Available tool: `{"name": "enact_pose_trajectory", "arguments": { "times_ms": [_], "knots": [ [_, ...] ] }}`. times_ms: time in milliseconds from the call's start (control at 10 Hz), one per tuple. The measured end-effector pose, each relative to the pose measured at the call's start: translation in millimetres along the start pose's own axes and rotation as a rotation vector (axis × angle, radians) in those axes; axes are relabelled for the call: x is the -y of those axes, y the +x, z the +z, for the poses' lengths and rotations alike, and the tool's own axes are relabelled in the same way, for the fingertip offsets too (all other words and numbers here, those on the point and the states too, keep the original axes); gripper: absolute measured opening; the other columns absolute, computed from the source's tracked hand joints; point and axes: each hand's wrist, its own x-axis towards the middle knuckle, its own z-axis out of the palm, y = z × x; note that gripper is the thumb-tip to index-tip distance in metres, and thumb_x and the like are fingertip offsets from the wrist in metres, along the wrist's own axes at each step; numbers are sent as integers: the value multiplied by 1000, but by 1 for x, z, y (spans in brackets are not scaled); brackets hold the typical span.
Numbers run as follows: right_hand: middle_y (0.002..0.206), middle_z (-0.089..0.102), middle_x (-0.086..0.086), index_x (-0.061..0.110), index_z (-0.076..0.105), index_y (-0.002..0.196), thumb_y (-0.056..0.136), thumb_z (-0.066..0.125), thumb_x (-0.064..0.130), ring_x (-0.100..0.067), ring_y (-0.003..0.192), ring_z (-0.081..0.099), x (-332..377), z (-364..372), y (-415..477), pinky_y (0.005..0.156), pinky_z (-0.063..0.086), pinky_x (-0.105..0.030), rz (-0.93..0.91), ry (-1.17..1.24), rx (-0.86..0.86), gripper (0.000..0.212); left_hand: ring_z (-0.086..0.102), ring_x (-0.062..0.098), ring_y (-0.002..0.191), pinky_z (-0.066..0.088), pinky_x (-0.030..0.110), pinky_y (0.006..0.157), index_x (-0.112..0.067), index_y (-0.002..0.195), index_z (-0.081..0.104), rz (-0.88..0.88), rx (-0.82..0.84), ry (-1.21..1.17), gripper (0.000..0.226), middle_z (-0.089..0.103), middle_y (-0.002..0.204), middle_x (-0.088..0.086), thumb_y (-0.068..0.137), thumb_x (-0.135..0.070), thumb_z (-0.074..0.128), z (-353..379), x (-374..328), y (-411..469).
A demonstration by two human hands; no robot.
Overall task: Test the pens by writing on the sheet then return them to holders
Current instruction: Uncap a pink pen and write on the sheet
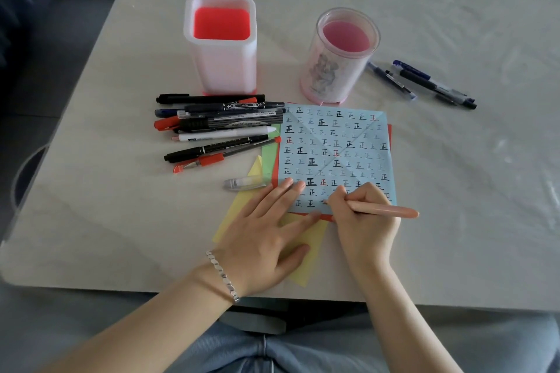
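Observation:
A light blue sheet (336, 154) covered with rows of written characters lies on coloured papers in the middle of the table. My right hand (360, 215) grips a peach-coloured pen (385, 209), its tip touching the sheet's lower edge. My left hand (269, 230) lies flat with straight fingers, pressing the sheet's lower left corner and the yellow paper (309, 251). A clear pen cap (244, 183) lies just left of the sheet. A pile of several pens and markers (221, 127) sits left of the sheet. Behind stand a square white holder (221, 70) and a round pink holder (336, 70), both with no pens in them.
Three dark pens (424, 83) lie to the right of the round holder. The table's near edge (181, 289) runs just below my wrists, and its left edge slants away toward the back. A silver bracelet (222, 277) is on my left wrist.

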Motion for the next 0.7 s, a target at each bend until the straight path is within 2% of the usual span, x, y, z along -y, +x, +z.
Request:
{"name": "enact_pose_trajectory", "arguments": {
  "times_ms": [100,200,300,400,600,700],
  "knots": [
    [44,39,4,2,41,53,79,64,7,-5,44,42,-1,1,0,45,32,-11,-3,-3,-39,36,25,26,136,11,33,114,-24,125,58,-1,-1,-5,44,40,142,16,88,-42,41,0,0,0],
    [45,40,-2,-2,41,53,79,64,5,-7,45,39,-2,0,1,45,30,-11,1,28,-71,36,25,25,136,9,32,114,-24,125,58,-3,5,-4,44,40,142,16,88,-42,41,-1,0,0],
    [52,48,-22,-5,42,56,79,64,5,-10,49,39,0,0,1,45,31,-13,6,56,-54,34,24,25,136,9,32,114,-25,125,58,-5,10,-8,45,40,143,16,88,-43,41,-1,0,0],
    [55,50,-27,-5,41,56,79,65,7,-9,47,37,0,-1,1,46,31,-14,8,48,-37,35,24,25,136,9,32,114,-25,125,58,-5,10,-9,45,39,143,15,88,-43,41,0,0,0],
    [43,34,3,8,36,48,76,64,3,-7,44,37,-2,-1,1,44,29,-12,-30,-6,-41,40,25,25,137,13,35,113,-25,127,56,-1,3,-9,45,39,144,15,88,-42,41,1,1,1],
    [44,34,1,1,38,50,76,64,2,-7,45,37,-2,-1,1,44,29,-12,-20,17,-55,37,25,25,137,14,35,113,-25,127,56,-2,5,-13,45,38,144,15,88,-42,41,1,1,1]
  ]
}}
